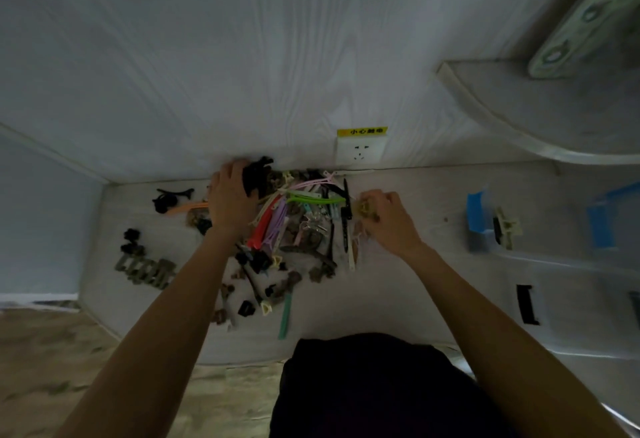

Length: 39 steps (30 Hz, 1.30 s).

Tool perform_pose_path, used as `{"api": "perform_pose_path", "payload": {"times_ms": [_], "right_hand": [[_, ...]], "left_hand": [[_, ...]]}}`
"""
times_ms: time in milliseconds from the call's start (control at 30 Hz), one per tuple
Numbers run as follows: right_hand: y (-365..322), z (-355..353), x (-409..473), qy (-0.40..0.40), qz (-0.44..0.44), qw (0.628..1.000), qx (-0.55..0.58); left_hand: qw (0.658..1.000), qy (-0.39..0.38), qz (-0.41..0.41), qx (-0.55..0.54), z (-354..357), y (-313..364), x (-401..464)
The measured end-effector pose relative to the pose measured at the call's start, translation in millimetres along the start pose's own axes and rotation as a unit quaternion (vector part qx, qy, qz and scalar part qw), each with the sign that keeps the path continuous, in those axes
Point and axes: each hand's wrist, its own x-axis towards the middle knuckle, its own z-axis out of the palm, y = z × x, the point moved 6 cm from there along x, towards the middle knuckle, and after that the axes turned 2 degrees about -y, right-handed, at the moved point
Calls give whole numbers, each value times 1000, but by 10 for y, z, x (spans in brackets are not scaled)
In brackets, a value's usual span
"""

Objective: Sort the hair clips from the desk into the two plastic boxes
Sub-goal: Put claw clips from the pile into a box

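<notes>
A mixed pile of hair clips (298, 226) lies in the middle of the white desk (398, 299), with long flat clips in red, purple, green and pink and several small claw clips. My left hand (230, 198) rests on the pile's far left side, fingers closed around a black claw clip (254, 174). My right hand (388, 219) is at the pile's right edge, pinching a small yellowish clip (365, 209). Two clear plastic boxes stand at the right: one with blue latches (481, 226) holding a pale clip (507, 228), the other with black latches (530, 302).
Loose clips lie left of the pile: a black one (169, 197), an orange one (188, 207), a row of grey-brown claw clips (145, 269). A teal clip (285, 314) lies near the front edge. A wall socket (360, 152) sits behind the pile; a curved shelf (540, 108) projects at upper right.
</notes>
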Motion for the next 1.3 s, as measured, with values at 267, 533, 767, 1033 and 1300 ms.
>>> {"api": "perform_pose_path", "payload": {"times_ms": [267,533,767,1033,1300], "right_hand": [[151,-59,-78,60,49,974,214],[135,-452,-443,157,-5,931,330],[748,-1592,-1209,327,-18,934,144],[1605,-2365,-1514,354,18,935,-8],[1771,-2441,-1396,317,27,946,-58]], "left_hand": [[998,-7,66,7,-192,11,96],[986,-11,72,-151,-623,733,-589],[894,-214,43,-392,79,2024,-1025],[853,-362,127,-353,867,3827,-1216],[916,-324,178,-154,1461,4328,-1219]]}}
